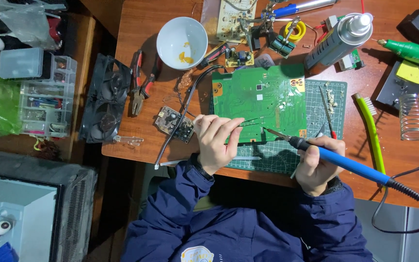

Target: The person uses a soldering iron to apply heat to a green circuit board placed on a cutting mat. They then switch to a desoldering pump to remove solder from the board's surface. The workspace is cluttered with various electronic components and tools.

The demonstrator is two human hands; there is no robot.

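Right hand [316, 167] grips a blue soldering iron [338, 160], tip on the green circuit board [258, 99]; left hand [217, 140] pinches solder wire [250, 120].

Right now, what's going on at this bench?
A person in a dark blue jacket is soldering on a large green circuit board that lies on a green cutting mat. The right hand holds a blue-handled soldering iron, tip on the board's lower edge. The left hand rests on the board's lower left corner, pinching what looks like thin solder wire. Nearby lie a white bowl, pliers, a spray can and a green brush.
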